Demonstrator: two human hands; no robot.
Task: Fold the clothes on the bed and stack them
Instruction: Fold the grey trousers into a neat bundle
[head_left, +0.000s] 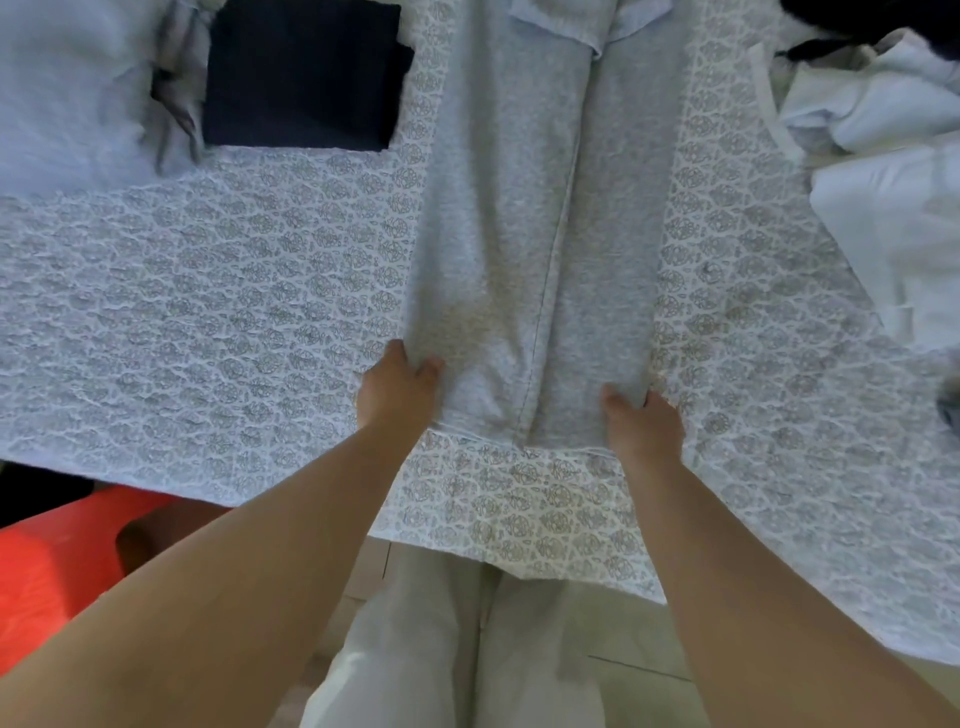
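Note:
A light grey garment (524, 218) lies flat down the middle of the patterned bed (234, 291), folded into a long narrow strip with its sides turned in. My left hand (397, 387) grips its near left corner, fingers curled over the edge. At the near right corner my right hand (641, 421) pinches the hem. A folded dark navy piece (304, 73) sits at the back left, beside a folded pale blue-grey piece (67, 88).
Unfolded white clothes (883, 156) are heaped at the right, with something dark (872, 15) behind them. A red plastic stool (57, 566) stands on the floor at the lower left. The bed's near edge runs just in front of my legs.

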